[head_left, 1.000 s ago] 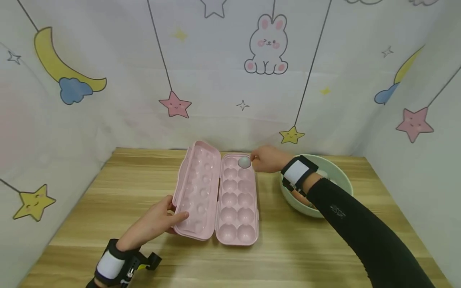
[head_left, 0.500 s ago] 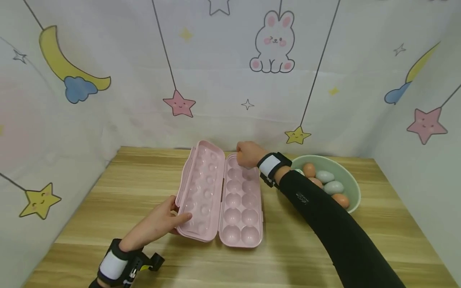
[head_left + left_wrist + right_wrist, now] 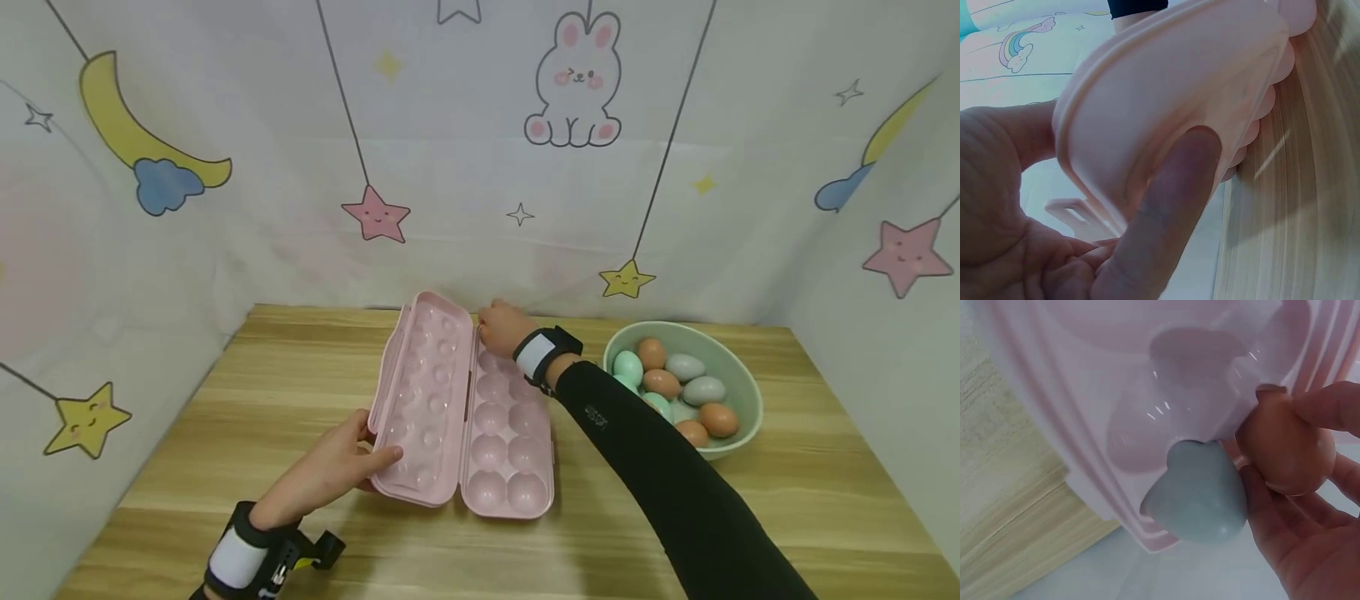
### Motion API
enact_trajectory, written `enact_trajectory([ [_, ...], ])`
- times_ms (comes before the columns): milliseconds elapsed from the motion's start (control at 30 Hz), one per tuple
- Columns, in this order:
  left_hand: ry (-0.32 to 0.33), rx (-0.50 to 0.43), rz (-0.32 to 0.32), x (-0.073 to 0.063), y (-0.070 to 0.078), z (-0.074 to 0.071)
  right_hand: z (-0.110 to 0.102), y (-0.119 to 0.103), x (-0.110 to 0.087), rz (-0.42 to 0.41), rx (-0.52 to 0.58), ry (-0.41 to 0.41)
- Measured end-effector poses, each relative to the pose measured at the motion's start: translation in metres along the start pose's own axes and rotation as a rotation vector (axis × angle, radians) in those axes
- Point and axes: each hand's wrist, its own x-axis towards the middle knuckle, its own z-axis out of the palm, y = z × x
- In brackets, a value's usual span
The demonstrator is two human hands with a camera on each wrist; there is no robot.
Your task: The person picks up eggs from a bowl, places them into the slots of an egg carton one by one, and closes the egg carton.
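A pink plastic egg box (image 3: pixel 507 521) lies unfolded on the table, its lid (image 3: pixel 414 417) tilted up on the left. My left hand (image 3: pixel 330 471) grips the lid's near left corner, thumb on the inner side. At the far end of the cup half, my right hand (image 3: pixel 506 329) pinches a brown egg (image 3: pixel 1288 444) between thumb and fingers, over the far left cup. Beside it a grey-green egg (image 3: pixel 1197 500) sits in the far right cup. From the head view, my right hand hides both eggs. The nearer cups hold nothing.
To the right stands a pale green bowl (image 3: pixel 750 408) with several brown, grey and mint-green eggs. The wooden table (image 3: pixel 300 358) meets a white printed cloth (image 3: pixel 450 267) just behind the box. My right forearm crosses in front of the bowl.
My right hand has moved left from beside the grey-green egg to the far left cup. The bowl's eggs have come into view as the arm moved off. My left hand keeps its hold.
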Motion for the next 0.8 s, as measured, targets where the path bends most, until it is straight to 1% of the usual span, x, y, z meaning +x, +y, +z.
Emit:
enact_trajectory([
  [100, -0.009, -0.007, 0.016, 0.000, 0.000, 0.001, 0.006, 0.004, 0.003, -0.023, -0.064, -0.023],
  [200, -0.013, 0.006, 0.014, 0.000, 0.000, 0.001, 0.011, 0.008, 0.006, -0.063, -0.128, -0.039],
  [333, -0.023, 0.003, 0.020, 0.001, 0.001, 0.002, 0.013, 0.012, 0.006, -0.072, -0.144, -0.029],
  [500, -0.027, -0.003, 0.027, 0.001, 0.002, 0.003, 0.006, 0.009, -0.001, -0.054, -0.126, -0.007],
  [667, -0.011, -0.003, 0.013, 0.001, 0.002, 0.003, -0.004, 0.009, -0.007, -0.077, -0.154, 0.021],
  [800, -0.007, -0.002, 0.009, 0.000, 0.000, 0.000, -0.018, 0.015, -0.013, -0.074, -0.186, 0.038],
])
